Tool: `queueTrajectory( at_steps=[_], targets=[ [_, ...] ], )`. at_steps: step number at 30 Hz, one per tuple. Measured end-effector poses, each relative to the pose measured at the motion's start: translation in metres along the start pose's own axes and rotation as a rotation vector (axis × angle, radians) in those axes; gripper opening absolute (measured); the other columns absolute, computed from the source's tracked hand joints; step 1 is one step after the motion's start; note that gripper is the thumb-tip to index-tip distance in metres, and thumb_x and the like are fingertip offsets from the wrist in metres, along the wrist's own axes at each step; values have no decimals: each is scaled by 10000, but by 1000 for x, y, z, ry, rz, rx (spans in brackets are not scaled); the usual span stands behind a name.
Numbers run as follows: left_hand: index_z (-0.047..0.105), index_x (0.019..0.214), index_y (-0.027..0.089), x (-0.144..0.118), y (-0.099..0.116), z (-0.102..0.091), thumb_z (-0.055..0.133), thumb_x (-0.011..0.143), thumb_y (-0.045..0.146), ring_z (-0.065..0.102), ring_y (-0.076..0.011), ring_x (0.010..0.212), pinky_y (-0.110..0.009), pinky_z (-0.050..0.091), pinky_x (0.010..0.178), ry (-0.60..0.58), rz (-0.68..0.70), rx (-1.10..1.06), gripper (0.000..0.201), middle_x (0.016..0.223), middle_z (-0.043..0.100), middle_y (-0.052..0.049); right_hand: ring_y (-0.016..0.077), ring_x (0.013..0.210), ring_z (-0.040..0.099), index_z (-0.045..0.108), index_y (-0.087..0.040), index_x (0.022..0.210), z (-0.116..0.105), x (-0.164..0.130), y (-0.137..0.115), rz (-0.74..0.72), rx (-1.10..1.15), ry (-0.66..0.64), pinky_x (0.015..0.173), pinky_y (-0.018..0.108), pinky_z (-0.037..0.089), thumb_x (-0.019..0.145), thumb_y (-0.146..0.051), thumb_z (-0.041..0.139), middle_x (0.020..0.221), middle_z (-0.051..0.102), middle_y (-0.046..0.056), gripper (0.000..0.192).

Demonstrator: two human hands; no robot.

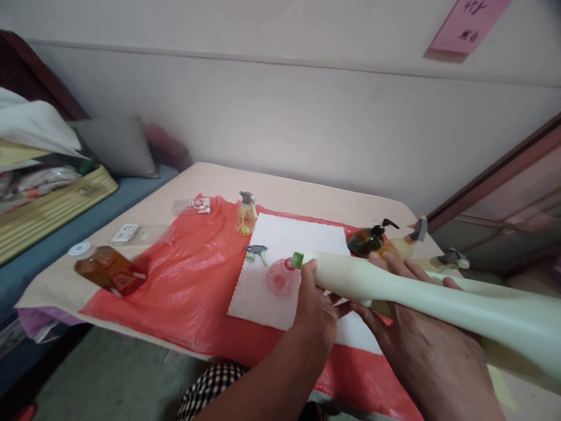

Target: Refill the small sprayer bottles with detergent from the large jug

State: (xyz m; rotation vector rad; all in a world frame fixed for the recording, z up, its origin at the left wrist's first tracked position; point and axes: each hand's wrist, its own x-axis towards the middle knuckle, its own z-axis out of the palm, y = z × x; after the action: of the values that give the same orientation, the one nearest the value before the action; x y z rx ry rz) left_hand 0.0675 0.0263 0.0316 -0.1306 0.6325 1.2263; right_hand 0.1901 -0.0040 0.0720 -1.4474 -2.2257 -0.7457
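At 9 o'clock on the table (307, 196), a brown bottle (107, 269) w/ a white cap lay on its side, half on the red plastic sheet (193, 280). Just past it, toward 10 o'clock, sat a small white card (125, 233) and a clear packet (193, 206) w/ red print. Nearer centre, at 11 o'clock, a small yellow spray bottle (245, 215) stood upright at the edge of the white cloth (280, 263). A loose grey-green trigger sprayer (256, 252) lay on the cloth, and a pink round bottle (283, 278) sat just beside it at 12 o'clock from the hands.

Left hand (313, 313) was closed round the neck of the long cream bottle (394, 286), thumb up by its green tip (297, 260), which came close over the pink bottle; can't tell if they touched. Cream bottle lay nearly level above the cloth, running from centre out to 4 o'clock, its wide body closest to the cam. Right hand (421, 333) cupped it from below, fingers (394, 266) spread and wrapped over the far side, so both hands were clamped on the same bottle, a little apart along it.

Behind the bottle at 1 o'clock stood a dark green pump bottle (366, 241), then an amber bottle (405, 242) w/ grey trigger, and at 2 o'clock another grey trigger head (453, 257), its bottle mostly hidden.
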Motion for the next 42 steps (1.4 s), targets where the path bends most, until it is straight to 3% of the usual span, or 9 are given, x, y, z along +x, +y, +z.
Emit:
queueTrajectory(
  at_steps=[11,20,34,42],
  targets=[
    [614,1251,183,0,1,1,499,910,523,664,-295,1007,-371,570,751,9,-5,0,494,1264,655,-129,396,1367,531,488,-103,1457,1,1,0,-11,-18,5,1197,620,314,1002,-357,501,1479,562,223,522],
    [613,1250,183,1,1,1,510,889,529,660,-300,1007,-372,565,744,3,-2,8,511,1243,659,-132,381,1417,487,413,-152,1535,2,-1,-1,21,29,22,1221,616,275,1028,-410,394,1526,526,198,569],
    [621,1227,188,1,1,1,491,911,530,661,-309,1010,-381,568,731,4,-9,11,483,1246,656,-130,381,1429,470,460,-145,1505,0,-1,-1,30,22,-12,1222,625,267,1018,-384,432,1533,517,196,544],
    [618,1240,191,0,1,1,492,912,525,663,-293,992,-372,565,744,9,-2,6,485,1256,655,-126,389,1406,493,408,-134,1533,1,0,-1,9,5,10,1206,632,295,1016,-373,447,1516,532,208,572]
  ],
)
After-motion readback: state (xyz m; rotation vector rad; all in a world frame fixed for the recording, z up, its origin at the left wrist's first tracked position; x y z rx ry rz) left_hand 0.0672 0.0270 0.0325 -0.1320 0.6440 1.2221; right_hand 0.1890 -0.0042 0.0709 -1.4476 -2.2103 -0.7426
